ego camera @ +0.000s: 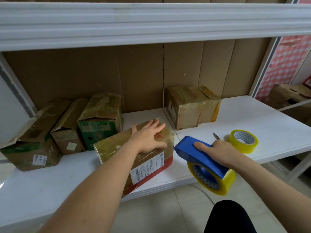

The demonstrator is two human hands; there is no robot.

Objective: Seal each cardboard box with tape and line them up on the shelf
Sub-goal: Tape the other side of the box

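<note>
Left hand (149, 137): flat on the box (134, 155), fingers straight.
Right hand (222, 151): fingers curled round the blue tape gun (200, 155).
Box: at the front of the shelf (252, 118).

**Hand flat on box, dispenser beside it**

The left hand (150, 135) presses flat on the cardboard box (134, 153) at the white shelf's (252, 118) front edge. At its 3 o'clock, the right hand (222, 151) grips a blue tape dispenser (198, 155). A spare tape roll (243, 141) lies beyond, at 2 o'clock.
</note>
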